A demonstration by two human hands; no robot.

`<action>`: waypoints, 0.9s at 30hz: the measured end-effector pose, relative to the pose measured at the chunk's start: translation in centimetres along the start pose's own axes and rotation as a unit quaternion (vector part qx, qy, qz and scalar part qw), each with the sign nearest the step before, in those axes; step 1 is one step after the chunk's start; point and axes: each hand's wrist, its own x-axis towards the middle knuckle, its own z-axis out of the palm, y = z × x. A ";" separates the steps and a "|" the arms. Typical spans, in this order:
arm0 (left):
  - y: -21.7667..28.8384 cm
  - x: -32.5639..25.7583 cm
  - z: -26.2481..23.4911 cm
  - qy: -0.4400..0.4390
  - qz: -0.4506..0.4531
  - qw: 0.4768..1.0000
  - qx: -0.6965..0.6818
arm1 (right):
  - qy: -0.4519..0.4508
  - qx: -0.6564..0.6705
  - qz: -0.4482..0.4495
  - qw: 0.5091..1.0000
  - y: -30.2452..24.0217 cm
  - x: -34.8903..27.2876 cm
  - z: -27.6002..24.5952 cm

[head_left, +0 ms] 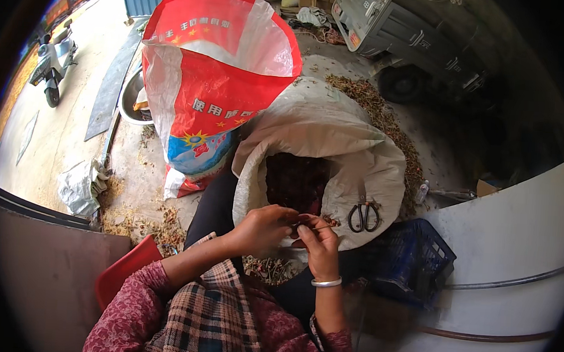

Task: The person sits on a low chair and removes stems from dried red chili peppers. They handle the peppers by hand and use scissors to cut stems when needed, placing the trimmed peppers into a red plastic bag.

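Observation:
My left hand (264, 228) and my right hand (321, 250) meet over the near rim of an open white woven sack (376, 159). Between their fingertips is a dark red dried chilli (308, 220), partly hidden by the fingers. Its thin stem end points to the right. My right thumb presses on it, while the left fingers, a little blurred, pinch its other side. Inside the sack lies a mass of dark red dried chillies (296, 180). Black-handled scissors (363, 214) rest on the sack's folded right side, near a few small red bits.
A tall red-and-white plastic sack (216, 88) stands open behind, beside a metal basin (132, 99). A blue plastic crate (419, 262) sits at the right. Stem scraps (380, 108) litter the floor. Farther off are a grey cargo tricycle (419, 39) and a parked scooter (55, 65).

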 end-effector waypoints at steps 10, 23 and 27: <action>0.8 -1.8 -1.4 0.025 -0.283 0.894 -0.347 | 0.015 0.102 0.008 0.995 -1.1 -1.1 1.6; 1.4 -2.4 -1.4 -0.013 -0.326 0.856 -0.401 | 0.092 -0.010 -0.046 0.995 -0.9 -0.5 2.4; 0.7 -2.6 -1.6 0.030 -0.341 0.760 -0.552 | 0.124 0.036 -0.080 0.988 -2.1 -0.8 2.6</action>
